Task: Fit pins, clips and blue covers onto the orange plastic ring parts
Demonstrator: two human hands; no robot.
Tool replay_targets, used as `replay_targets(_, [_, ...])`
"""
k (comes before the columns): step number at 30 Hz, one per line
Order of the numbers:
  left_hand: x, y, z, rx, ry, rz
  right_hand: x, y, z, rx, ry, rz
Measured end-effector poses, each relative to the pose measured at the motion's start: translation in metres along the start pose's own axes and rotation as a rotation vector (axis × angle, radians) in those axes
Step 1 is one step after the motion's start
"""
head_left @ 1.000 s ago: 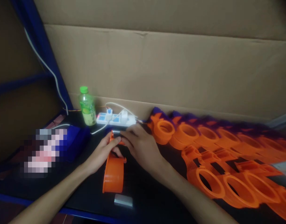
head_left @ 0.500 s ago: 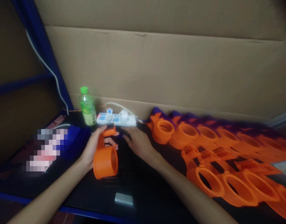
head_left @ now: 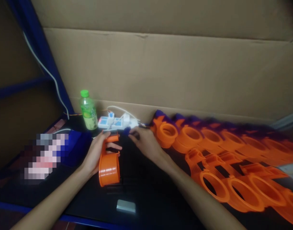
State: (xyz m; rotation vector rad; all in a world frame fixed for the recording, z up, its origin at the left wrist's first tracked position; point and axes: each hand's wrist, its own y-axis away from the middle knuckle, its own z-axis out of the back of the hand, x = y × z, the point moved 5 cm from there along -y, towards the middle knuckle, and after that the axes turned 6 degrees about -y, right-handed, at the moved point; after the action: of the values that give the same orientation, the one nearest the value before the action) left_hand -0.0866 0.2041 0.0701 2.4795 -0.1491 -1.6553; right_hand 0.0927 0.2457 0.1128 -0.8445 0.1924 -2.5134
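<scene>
My left hand (head_left: 95, 151) is wrapped round an orange plastic holder (head_left: 109, 171) with a wide ring at its lower end and a short arm above. The ring hangs below my fingers, its side turned toward me. To the right, my right hand (head_left: 144, 137) is closed in a pinch at a small dark blue piece (head_left: 126, 131), just in front of the power strip. A gap lies between the blue piece and the orange holder. The blue piece's exact shape is too dark to make out.
Rows of similar orange holders (head_left: 215, 190) fill the right side, the back row with dark purple-blue parts (head_left: 177, 118). A white power strip (head_left: 103, 122), a green-capped bottle (head_left: 89, 111) and a cardboard wall (head_left: 161, 73) are behind. A small pale block (head_left: 126, 206) lies in front.
My right hand has gone from loosely spread fingers to a pinch at the blue piece, lifting it slightly. My left hand has turned the orange holder so its ring opening shows less.
</scene>
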Motion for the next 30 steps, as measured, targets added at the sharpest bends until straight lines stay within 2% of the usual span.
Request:
replay_targets(5, [0.001,0.004,-0.005,0.02,-0.004,0.007,0.029,0.007,0.025,-0.047,-0.177,0.103])
replay_targets(12, [0.005,0.006,-0.007,0.069,0.089,0.103,0.057,0.02,0.026,-0.022,-0.14,0.152])
replay_targets(16, [0.015,0.005,-0.008,0.137,0.096,0.221,0.06,0.021,0.024,-0.036,-0.036,0.103])
replay_targets(19, [0.016,0.006,-0.007,0.106,0.051,0.204,0.06,0.023,0.027,-0.106,0.011,0.079])
replay_targets(21, [0.016,0.007,-0.009,0.11,0.025,0.178,0.061,0.024,0.025,-0.107,0.012,0.073])
replay_targets(26, [0.016,0.009,-0.011,0.167,0.059,0.177,0.06,0.027,0.015,-0.033,-0.13,0.093])
replay_targets(30, [0.019,0.007,-0.007,0.178,0.083,0.22,0.057,0.029,0.013,-0.074,-0.274,0.165])
